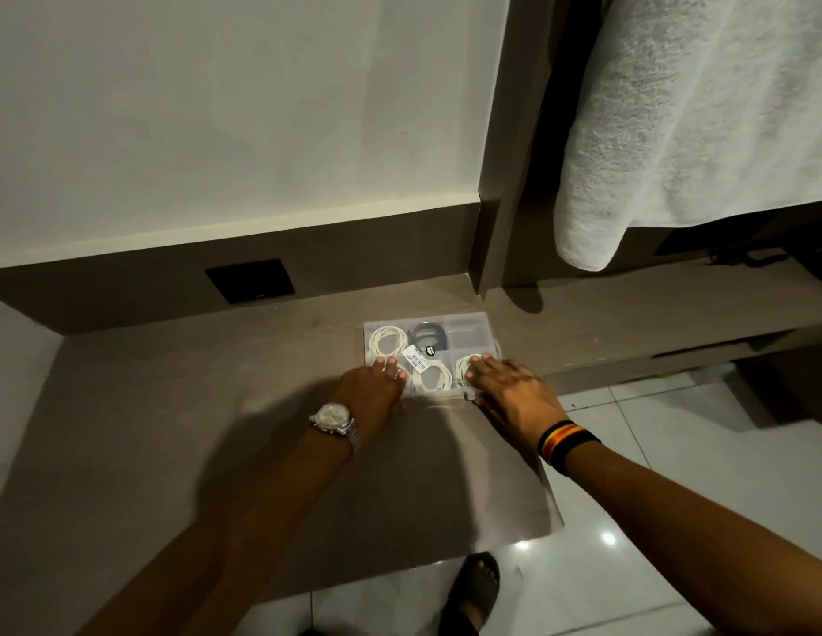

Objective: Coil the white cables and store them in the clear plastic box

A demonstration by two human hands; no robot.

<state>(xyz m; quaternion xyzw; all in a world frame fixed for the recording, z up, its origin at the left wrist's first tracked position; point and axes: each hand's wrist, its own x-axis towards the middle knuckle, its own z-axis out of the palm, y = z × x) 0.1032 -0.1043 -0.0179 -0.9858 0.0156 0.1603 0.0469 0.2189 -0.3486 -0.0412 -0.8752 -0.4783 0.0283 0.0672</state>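
A clear plastic box (469,324) with its lid down lies on the brown desk near the right corner. Through the lid I see a coiled white cable (387,341) at back left, another white coil (431,376) at front middle, a third under my right fingers, and a black coil (426,335) at back middle. A white label (413,358) sits on the lid. My left hand (371,390), with a wristwatch, rests fingers flat on the lid's front left. My right hand (510,387), with a striped wristband, presses flat on the front right.
The brown desk (216,429) meets a wall with a black socket plate (249,281). A white towel (675,117) hangs at upper right over a lower shelf (629,314). White floor tiles (652,543) and my sandalled foot (473,589) lie below the desk edge.
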